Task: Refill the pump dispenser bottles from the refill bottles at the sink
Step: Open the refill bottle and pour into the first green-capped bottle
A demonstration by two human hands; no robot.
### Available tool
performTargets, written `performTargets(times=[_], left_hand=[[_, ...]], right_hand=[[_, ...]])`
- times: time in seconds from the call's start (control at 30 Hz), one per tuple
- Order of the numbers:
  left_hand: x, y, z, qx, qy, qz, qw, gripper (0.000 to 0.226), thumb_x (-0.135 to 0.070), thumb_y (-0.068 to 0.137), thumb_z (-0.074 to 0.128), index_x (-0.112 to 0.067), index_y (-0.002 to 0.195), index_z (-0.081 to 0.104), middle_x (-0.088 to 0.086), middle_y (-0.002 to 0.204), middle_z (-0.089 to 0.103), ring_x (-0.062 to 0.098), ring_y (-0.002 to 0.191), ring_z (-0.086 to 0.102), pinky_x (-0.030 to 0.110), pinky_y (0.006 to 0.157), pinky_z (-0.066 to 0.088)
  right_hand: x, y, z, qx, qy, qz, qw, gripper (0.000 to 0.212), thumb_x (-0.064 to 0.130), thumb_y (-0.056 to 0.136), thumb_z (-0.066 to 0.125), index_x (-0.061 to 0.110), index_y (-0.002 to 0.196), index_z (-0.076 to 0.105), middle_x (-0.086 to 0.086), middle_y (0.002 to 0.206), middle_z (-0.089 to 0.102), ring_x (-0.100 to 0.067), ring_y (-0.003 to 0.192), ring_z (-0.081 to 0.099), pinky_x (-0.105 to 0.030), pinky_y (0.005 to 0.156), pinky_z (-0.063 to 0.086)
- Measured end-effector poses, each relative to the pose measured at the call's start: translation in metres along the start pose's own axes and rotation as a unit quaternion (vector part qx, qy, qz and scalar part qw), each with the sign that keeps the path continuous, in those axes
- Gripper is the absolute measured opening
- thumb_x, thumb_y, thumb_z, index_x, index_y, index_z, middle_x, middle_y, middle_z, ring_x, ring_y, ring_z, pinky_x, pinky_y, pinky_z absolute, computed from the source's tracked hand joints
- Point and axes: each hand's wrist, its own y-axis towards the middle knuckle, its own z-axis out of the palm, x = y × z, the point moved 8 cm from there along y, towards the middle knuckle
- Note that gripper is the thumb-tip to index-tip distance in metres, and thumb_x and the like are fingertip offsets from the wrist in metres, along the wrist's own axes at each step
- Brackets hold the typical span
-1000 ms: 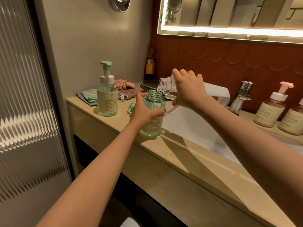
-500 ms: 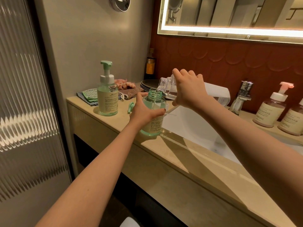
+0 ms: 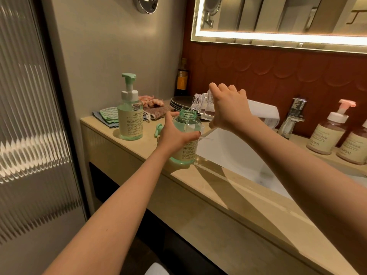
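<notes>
My left hand (image 3: 174,135) grips an uncapped green dispenser bottle (image 3: 187,126) standing on the counter at the sink's left edge. My right hand (image 3: 228,106) holds a clear refill bottle (image 3: 201,104) tipped sideways, its mouth just over the green bottle's open neck. The removed green pump head (image 3: 158,130) lies on the counter behind my left hand, its tube sticking out toward the sink. A second green pump bottle (image 3: 130,118) with its pump on stands further left.
Beige counter (image 3: 228,187) with a white sink basin (image 3: 234,153) and chrome tap (image 3: 292,118). Two pink-pump bottles (image 3: 329,132) stand at right. Folded cloths (image 3: 105,116), stacked dark plates (image 3: 178,102) and a dark bottle (image 3: 182,78) sit in the back corner.
</notes>
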Motion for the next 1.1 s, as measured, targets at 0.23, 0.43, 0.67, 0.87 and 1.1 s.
performTargets(times=[0.23, 0.43, 0.67, 0.87, 1.1], left_hand=[[0.0013, 0.0003, 0.0005, 0.003, -0.003, -0.004, 1.000, 0.077, -0.026, 0.068, 0.081, -0.022, 0.126, 0.030, 0.008, 0.128, 0.049, 0.025, 0.116, 0.047, 0.040, 0.095, 0.043], [0.0015, 0.0009, 0.0007, 0.004, -0.003, -0.004, 1.000, 0.076, -0.026, 0.067, 0.081, -0.024, 0.123, 0.030, 0.007, 0.126, 0.049, 0.024, 0.115, 0.048, 0.043, 0.096, 0.044], [-0.0017, -0.0012, 0.0000, 0.003, -0.005, 0.003, 1.000, 0.075, -0.024, 0.069, 0.080, -0.021, 0.126, 0.030, 0.001, 0.117, 0.047, 0.020, 0.109, 0.047, 0.035, 0.089, 0.042], [-0.0013, -0.0007, -0.0005, 0.002, 0.000, 0.002, 1.000, 0.075, -0.025, 0.068, 0.080, -0.021, 0.125, 0.031, 0.001, 0.117, 0.047, 0.021, 0.111, 0.047, 0.038, 0.094, 0.043], [-0.0019, -0.0009, 0.0001, 0.004, -0.005, 0.004, 1.000, 0.076, -0.024, 0.069, 0.080, -0.020, 0.127, 0.030, 0.003, 0.121, 0.047, 0.018, 0.108, 0.045, 0.032, 0.089, 0.040]], right_hand=[[-0.0001, -0.0005, -0.0002, -0.002, 0.002, 0.001, 1.000, 0.088, 0.031, 0.068, 0.081, 0.013, 0.138, 0.030, -0.009, 0.128, 0.047, -0.027, 0.116, 0.043, -0.042, 0.098, 0.035], [0.0004, -0.0002, -0.0008, -0.003, -0.001, -0.001, 1.000, 0.087, 0.031, 0.068, 0.081, 0.013, 0.137, 0.031, -0.009, 0.127, 0.047, -0.027, 0.115, 0.043, -0.042, 0.097, 0.036], [-0.0006, 0.0002, 0.0004, -0.009, -0.006, 0.000, 1.000, 0.088, 0.031, 0.066, 0.082, 0.013, 0.135, 0.032, -0.009, 0.126, 0.048, -0.028, 0.114, 0.044, -0.042, 0.095, 0.036], [-0.0007, 0.0006, 0.0016, -0.008, -0.004, 0.000, 1.000, 0.086, 0.032, 0.066, 0.082, 0.014, 0.134, 0.032, -0.009, 0.126, 0.048, -0.027, 0.113, 0.044, -0.041, 0.095, 0.037], [-0.0007, 0.0013, 0.0012, -0.008, -0.005, 0.000, 1.000, 0.085, 0.031, 0.067, 0.082, 0.014, 0.134, 0.033, -0.009, 0.126, 0.048, -0.028, 0.114, 0.044, -0.042, 0.095, 0.037]])
